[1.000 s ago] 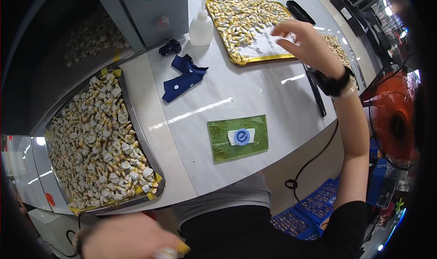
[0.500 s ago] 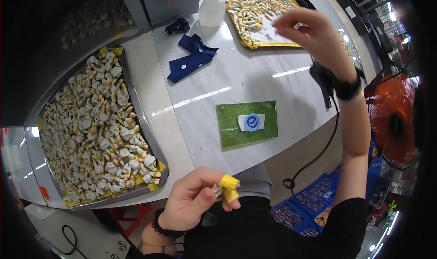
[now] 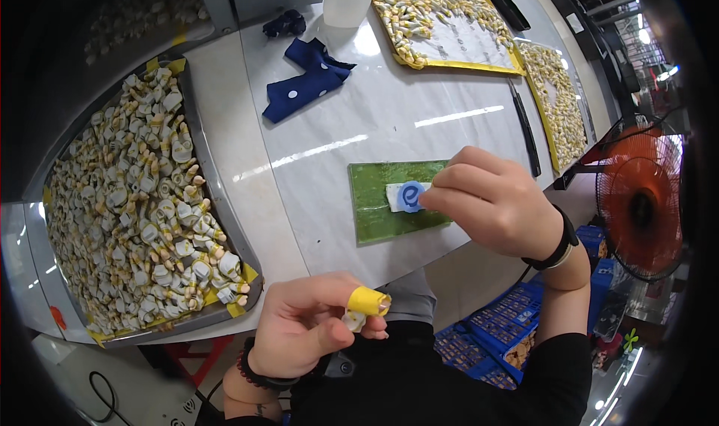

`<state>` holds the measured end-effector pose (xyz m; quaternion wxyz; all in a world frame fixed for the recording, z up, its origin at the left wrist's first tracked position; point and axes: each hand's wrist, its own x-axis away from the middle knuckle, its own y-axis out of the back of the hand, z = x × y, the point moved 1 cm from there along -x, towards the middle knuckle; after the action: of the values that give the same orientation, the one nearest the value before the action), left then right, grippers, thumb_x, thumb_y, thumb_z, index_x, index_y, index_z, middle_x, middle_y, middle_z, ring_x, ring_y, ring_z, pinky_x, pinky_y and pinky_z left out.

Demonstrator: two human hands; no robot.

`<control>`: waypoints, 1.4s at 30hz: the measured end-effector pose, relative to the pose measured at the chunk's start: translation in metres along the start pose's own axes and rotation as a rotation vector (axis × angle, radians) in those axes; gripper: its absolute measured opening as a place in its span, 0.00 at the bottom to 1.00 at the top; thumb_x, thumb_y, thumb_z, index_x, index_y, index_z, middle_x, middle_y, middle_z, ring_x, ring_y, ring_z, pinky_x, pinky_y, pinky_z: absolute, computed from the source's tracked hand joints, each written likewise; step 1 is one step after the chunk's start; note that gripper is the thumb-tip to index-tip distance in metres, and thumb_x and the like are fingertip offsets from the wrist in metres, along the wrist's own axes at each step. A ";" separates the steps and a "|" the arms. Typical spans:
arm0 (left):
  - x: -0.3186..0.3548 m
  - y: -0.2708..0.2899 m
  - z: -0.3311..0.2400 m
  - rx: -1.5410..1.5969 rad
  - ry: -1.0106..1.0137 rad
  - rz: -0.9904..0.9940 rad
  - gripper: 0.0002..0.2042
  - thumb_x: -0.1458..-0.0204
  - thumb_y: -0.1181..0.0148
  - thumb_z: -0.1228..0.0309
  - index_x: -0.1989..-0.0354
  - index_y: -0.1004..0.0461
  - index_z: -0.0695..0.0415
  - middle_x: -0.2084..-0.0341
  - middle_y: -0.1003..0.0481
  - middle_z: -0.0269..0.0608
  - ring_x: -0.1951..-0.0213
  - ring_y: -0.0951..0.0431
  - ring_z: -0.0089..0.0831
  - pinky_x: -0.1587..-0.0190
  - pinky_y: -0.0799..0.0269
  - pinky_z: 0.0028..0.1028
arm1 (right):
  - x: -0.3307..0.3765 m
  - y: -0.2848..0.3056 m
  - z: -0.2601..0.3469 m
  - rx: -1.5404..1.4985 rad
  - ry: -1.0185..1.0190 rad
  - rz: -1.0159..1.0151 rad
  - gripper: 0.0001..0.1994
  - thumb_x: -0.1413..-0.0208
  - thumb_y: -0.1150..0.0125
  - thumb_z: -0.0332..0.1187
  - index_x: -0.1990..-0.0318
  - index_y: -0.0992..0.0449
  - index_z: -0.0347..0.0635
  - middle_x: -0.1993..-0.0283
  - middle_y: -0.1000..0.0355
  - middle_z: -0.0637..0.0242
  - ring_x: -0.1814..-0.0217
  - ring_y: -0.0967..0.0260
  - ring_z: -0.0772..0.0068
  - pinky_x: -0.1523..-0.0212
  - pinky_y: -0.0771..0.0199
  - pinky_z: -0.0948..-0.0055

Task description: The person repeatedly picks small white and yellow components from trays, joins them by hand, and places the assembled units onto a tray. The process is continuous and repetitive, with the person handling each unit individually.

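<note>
My left hand (image 3: 307, 328) is closed around a small white figurine part (image 3: 353, 321). Yellow tape wraps one or more of its fingertips. Over the green slab (image 3: 367, 220) my right hand (image 3: 487, 201) is pinched, its fingertips at the right edge of a round blue piece (image 3: 410, 196) with a dark curl on it. That piece sits on a white pad (image 3: 392, 198) on the slab. Whatever is between my right fingertips is too small and hidden to make out.
At left stands a tray (image 3: 213, 201) heaped with small white-and-yellow parts. Two yellow-edged trays (image 3: 464, 68) (image 3: 541, 111) of similar pieces lie at the far right. Nearby are a blue dotted cloth (image 3: 303, 85), a white bottle (image 3: 347, 2), black tweezers (image 3: 526, 130) and an orange fan (image 3: 640, 201).
My right hand has come down from beside the far tray to the blue piece on the green slab. My left hand still holds the white part, slightly turned.
</note>
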<state>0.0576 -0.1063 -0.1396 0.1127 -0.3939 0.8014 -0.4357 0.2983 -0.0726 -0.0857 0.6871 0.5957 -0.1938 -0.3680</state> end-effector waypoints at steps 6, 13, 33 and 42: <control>-0.007 -0.014 -0.006 0.008 0.094 -0.139 0.21 0.50 0.40 0.58 0.60 0.31 0.67 0.69 0.26 0.54 0.72 0.24 0.34 0.64 0.23 0.41 | 0.000 -0.005 0.004 -0.015 -0.029 -0.005 0.13 0.68 0.41 0.21 0.68 0.25 0.36 0.71 0.32 0.65 0.71 0.33 0.67 0.72 0.29 0.73; -0.005 0.001 0.004 0.161 0.140 0.081 0.22 0.45 0.44 0.62 0.50 0.35 0.69 0.62 0.25 0.49 0.61 0.23 0.30 0.54 0.29 0.27 | -0.008 0.010 0.022 -0.297 -0.159 -0.285 0.06 0.64 0.36 0.21 0.74 0.22 0.40 0.79 0.32 0.68 0.79 0.35 0.71 0.78 0.33 0.75; -0.014 -0.007 0.000 0.417 0.427 0.151 0.11 0.47 0.43 0.72 0.60 0.30 0.67 0.67 0.24 0.46 0.64 0.22 0.30 0.57 0.27 0.26 | -0.025 0.005 0.039 -0.443 0.164 -0.397 0.07 0.69 0.38 0.24 0.75 0.21 0.40 0.75 0.27 0.68 0.77 0.31 0.75 0.78 0.32 0.84; -0.012 -0.007 -0.008 0.293 0.334 0.129 0.13 0.49 0.42 0.77 0.56 0.31 0.68 0.63 0.25 0.45 0.60 0.24 0.26 0.53 0.29 0.24 | -0.014 0.015 0.043 -0.351 0.214 -0.359 0.05 0.65 0.36 0.22 0.75 0.21 0.39 0.73 0.26 0.69 0.75 0.32 0.78 0.75 0.33 0.86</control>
<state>0.0653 -0.0950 -0.1314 0.0622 -0.2435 0.7607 -0.5985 0.2624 -0.0911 -0.0598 0.7200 0.5280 0.0554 -0.4469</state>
